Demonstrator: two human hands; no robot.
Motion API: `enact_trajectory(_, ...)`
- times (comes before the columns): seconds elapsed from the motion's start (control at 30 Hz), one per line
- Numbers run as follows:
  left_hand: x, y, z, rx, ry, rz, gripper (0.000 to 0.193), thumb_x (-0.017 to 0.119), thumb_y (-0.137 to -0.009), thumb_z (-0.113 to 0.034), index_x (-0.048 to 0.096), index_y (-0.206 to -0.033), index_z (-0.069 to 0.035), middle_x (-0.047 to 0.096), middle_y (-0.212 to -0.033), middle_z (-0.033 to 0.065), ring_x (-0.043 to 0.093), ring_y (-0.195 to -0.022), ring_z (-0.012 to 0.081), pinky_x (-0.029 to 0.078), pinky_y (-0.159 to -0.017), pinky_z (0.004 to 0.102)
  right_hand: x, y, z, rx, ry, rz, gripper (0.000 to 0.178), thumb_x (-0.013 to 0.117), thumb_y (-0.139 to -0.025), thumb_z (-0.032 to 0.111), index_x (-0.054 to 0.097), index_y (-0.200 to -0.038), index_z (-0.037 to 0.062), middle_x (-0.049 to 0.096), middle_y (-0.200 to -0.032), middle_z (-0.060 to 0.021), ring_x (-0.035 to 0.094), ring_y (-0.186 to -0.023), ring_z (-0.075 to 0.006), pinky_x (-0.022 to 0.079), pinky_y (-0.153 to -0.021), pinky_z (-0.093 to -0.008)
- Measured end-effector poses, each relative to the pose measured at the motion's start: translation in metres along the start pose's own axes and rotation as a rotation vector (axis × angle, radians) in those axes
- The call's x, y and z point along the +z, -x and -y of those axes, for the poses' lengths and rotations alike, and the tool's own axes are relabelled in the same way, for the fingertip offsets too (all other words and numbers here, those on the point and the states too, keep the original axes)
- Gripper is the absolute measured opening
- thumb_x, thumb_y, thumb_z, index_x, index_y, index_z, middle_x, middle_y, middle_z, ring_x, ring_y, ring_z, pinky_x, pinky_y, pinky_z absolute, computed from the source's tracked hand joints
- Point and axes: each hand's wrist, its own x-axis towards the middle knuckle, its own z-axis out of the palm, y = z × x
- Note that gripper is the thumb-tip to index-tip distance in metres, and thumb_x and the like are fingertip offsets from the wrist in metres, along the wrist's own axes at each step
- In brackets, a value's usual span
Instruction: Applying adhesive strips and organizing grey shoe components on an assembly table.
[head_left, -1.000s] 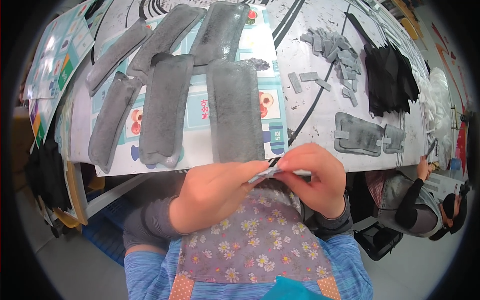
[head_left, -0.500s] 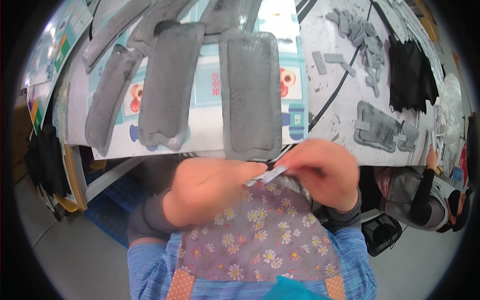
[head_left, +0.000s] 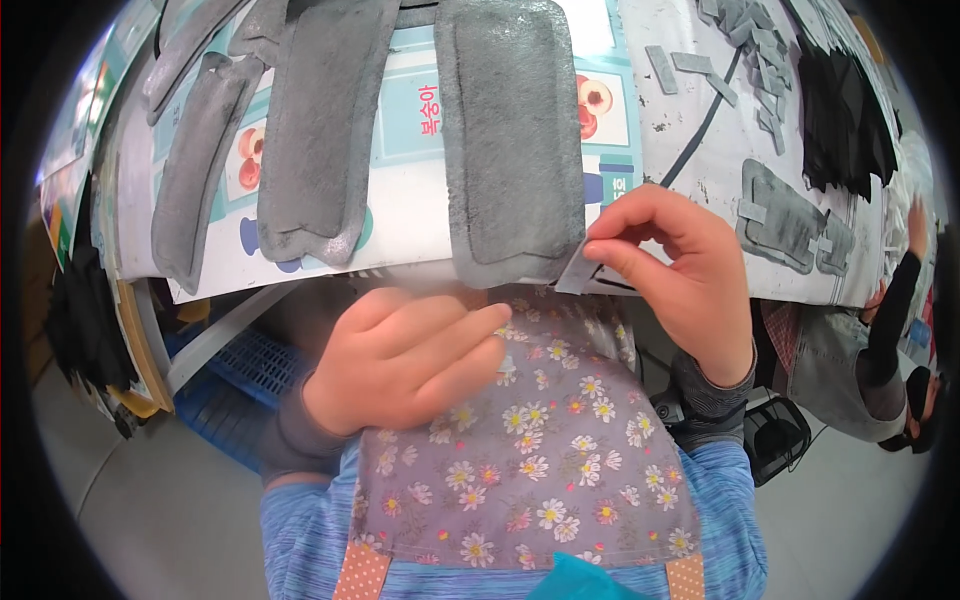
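Note:
My right hand point(head_left: 675, 270) pinches a small grey strip point(head_left: 575, 272) between thumb and forefinger, right at the near right corner of a long grey felt pad point(head_left: 510, 140) on the table edge. My left hand point(head_left: 405, 360) hangs lower, over my flowered apron point(head_left: 530, 450), fingers curled loosely; something small may be under the fingertips, but I cannot make it out. The two hands are apart.
Several more grey felt pads point(head_left: 320, 130) lie side by side on a printed sheet point(head_left: 400, 215). Small grey strips point(head_left: 690, 65), a grey pad with tabs point(head_left: 790, 215) and a black pile point(head_left: 845, 110) sit to the right. Another person point(head_left: 890, 330) sits at right. A blue crate point(head_left: 245, 365) is below the table.
The hands, joined around the strip before, have separated. My right hand rose with the strip to the pad's corner; my left dropped toward the apron. The view moved closer to the table.

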Motion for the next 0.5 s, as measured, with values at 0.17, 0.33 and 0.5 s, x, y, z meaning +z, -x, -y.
enact_trajectory(0.17, 0.006, -0.004, -0.004, 0.025, -0.026, 0.029, 0.011, 0.065, -0.077, -0.015, 0.059, -0.086, -0.012, 0.07, -0.113, 0.0016, 0.062, -0.088, 0.0124, 0.04, -0.064, 0.0259, 0.016, -0.006, -0.004, -0.023, 0.136, 0.096, 0.009, 0.072, -0.08, -0.002, 0.068, -0.087, -0.0014, 0.066, -0.082, -0.0045, 0.06, -0.073, -0.012, 0.048, -0.069, -0.0254)
enact_trajectory(0.33, 0.01, -0.003, -0.004, 0.013, -0.008, 0.041, 0.01, 0.064, -0.078, -0.016, 0.057, -0.083, -0.012, 0.07, -0.115, 0.0021, 0.062, -0.09, 0.0132, 0.037, -0.063, 0.0276, 0.024, -0.01, -0.008, -0.125, 0.206, 0.112, 0.008, 0.07, -0.082, 0.005, 0.067, -0.087, 0.0011, 0.064, -0.08, -0.0094, 0.061, -0.071, -0.0234, 0.048, -0.063, -0.0325)
enact_trajectory(0.5, 0.01, -0.003, -0.004, 0.016, -0.014, 0.126, 0.009, 0.064, -0.081, -0.015, 0.055, -0.08, -0.012, 0.069, -0.118, 0.0021, 0.061, -0.095, 0.0136, 0.039, -0.067, 0.0273, 0.025, -0.01, -0.004, -0.097, 0.218, 0.088, 0.007, 0.07, -0.082, 0.005, 0.067, -0.087, 0.0011, 0.064, -0.08, -0.0094, 0.061, -0.072, -0.0238, 0.048, -0.064, -0.0332)
